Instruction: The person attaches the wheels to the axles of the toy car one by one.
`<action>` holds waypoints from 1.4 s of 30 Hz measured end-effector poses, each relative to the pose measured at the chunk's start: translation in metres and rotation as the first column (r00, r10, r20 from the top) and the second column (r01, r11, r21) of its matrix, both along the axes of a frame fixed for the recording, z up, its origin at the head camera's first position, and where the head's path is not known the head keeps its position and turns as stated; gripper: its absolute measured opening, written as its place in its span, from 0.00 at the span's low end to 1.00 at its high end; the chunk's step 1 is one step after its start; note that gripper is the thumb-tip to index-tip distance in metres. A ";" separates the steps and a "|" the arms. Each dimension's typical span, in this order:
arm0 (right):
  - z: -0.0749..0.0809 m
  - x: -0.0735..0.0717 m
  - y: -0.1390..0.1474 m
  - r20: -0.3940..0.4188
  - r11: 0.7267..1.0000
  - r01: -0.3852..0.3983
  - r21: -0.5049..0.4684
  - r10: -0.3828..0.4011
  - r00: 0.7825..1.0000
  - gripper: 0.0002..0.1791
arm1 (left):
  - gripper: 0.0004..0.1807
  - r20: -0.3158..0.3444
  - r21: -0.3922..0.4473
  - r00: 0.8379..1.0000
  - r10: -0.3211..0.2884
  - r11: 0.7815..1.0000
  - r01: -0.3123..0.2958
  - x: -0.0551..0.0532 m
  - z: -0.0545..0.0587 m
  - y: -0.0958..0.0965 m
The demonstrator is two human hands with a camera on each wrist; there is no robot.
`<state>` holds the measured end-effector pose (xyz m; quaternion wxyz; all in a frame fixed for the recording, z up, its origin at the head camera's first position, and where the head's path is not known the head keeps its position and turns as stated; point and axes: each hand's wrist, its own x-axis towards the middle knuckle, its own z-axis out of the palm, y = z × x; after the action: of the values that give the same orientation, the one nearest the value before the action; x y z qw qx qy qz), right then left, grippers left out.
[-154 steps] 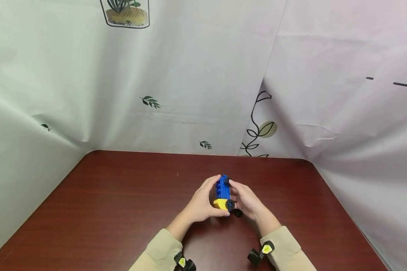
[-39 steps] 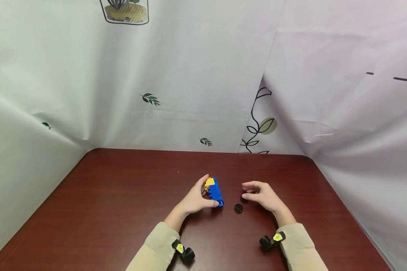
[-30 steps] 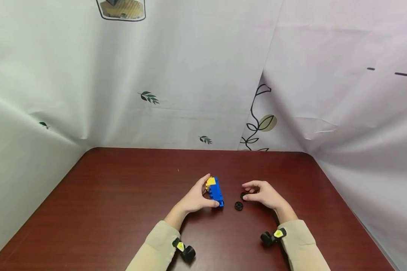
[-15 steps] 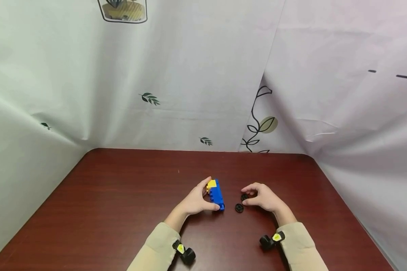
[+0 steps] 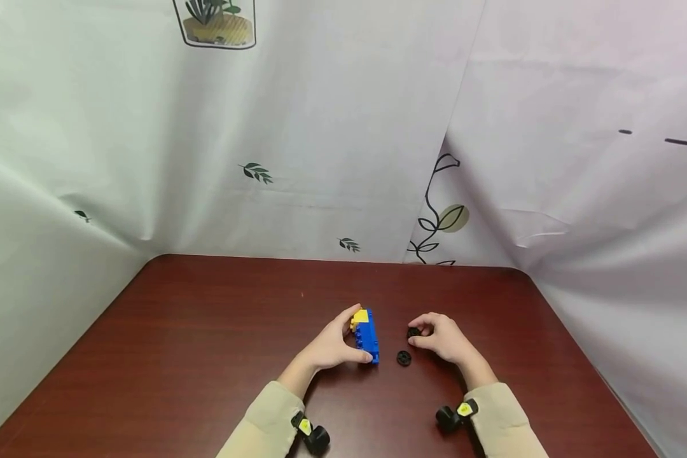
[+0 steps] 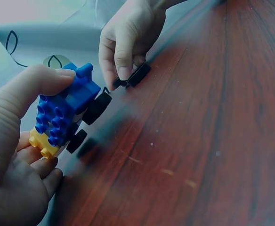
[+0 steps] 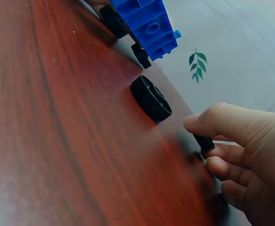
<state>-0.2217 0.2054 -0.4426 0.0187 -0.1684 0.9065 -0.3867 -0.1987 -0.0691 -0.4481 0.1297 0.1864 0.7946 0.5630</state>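
My left hand [image 5: 330, 345] grips a blue and yellow toy brick car [image 5: 368, 337], thumb on the blue end, fingers by the yellow end. The left wrist view shows studs on the car [image 6: 57, 110] and black wheels on its lower side. In the right wrist view its blue underside [image 7: 149, 26] faces the camera. A loose black toy wheel [image 5: 403, 358] sits on the table between my hands. Just beyond it my right hand [image 5: 443, 336] pinches a second black wheel [image 5: 414, 332] between thumb and fingers, low over the table; whether that wheel touches the wood cannot be told.
A dark red-brown wooden table [image 5: 206, 356] has rounded far corners. Pale printed fabric [image 5: 343, 127] hangs behind it and along both sides. Both wrists carry black cameras on the sleeves, one [image 5: 319, 440] at the left and one [image 5: 448, 420] at the right.
Earlier both hands held the car together; since then it has turned its yellow end away, and my right hand has moved right. Lately my right fingers have drawn in around the farther wheel.
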 end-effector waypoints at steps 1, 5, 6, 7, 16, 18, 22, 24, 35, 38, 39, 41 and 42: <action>0.000 0.000 0.000 0.005 1.000 0.006 0.001 -0.006 1.000 0.14 | 0.57 0.002 0.000 1.000 -0.001 1.000 0.001 0.000 0.000 0.000; 0.000 -0.002 -0.001 0.020 1.000 -0.002 0.003 0.002 1.000 0.15 | 0.57 0.009 -0.005 1.000 0.004 1.000 -0.004 0.001 -0.002 0.001; 0.001 -0.003 -0.002 0.022 1.000 -0.006 0.005 0.006 1.000 0.15 | 0.57 0.010 -0.007 1.000 0.004 1.000 -0.004 0.001 -0.002 0.001; 0.001 -0.004 -0.003 0.022 1.000 -0.007 0.007 0.007 1.000 0.16 | 0.57 0.015 -0.011 1.000 0.007 1.000 -0.006 0.001 -0.002 0.001; 0.001 -0.015 -0.013 -0.039 0.995 0.094 -0.013 -0.095 0.995 0.16 | 0.56 -0.018 -0.003 1.000 0.017 1.000 -0.017 -0.002 0.000 0.004; -0.001 -0.015 -0.016 -0.041 0.994 0.110 -0.015 -0.110 0.993 0.16 | 0.56 -0.022 -0.004 1.000 0.013 1.000 -0.013 -0.002 0.000 0.006; -0.002 -0.013 -0.020 -0.067 0.991 0.126 -0.042 -0.129 0.989 0.17 | 0.55 -0.045 -0.006 0.999 0.021 1.000 -0.021 0.000 0.000 0.007; -0.001 -0.011 -0.022 -0.082 0.988 0.139 -0.071 -0.145 0.986 0.17 | 0.55 -0.062 -0.006 0.998 0.027 1.000 -0.027 0.000 0.000 0.007; 0.004 -0.008 -0.029 -0.101 0.962 0.164 -0.217 -0.189 0.977 0.17 | 0.55 -0.118 -0.020 0.992 0.047 0.999 -0.050 0.002 0.003 0.008; 0.004 -0.008 -0.029 -0.121 0.961 0.162 -0.225 -0.192 0.974 0.18 | 0.55 -0.125 -0.027 0.991 0.046 0.998 -0.050 0.003 0.003 0.009; 0.003 -0.007 -0.029 -0.129 0.960 0.161 -0.229 -0.194 0.973 0.19 | 0.55 -0.128 -0.027 0.991 0.046 0.998 -0.049 0.003 0.003 0.009; 0.003 -0.007 -0.029 -0.147 0.959 0.157 -0.236 -0.195 0.970 0.18 | 0.54 -0.132 -0.022 0.990 0.047 0.999 -0.050 0.003 0.002 0.010; 0.003 -0.007 -0.029 -0.152 0.958 0.156 -0.242 -0.196 0.969 0.18 | 0.54 -0.136 -0.024 0.990 0.048 0.998 -0.052 0.003 0.002 0.010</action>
<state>-0.2286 0.1768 -0.4396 -0.1148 -0.1209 0.8658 -0.4719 -0.1954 -0.0588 -0.4464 0.0641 0.2024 0.8137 0.5412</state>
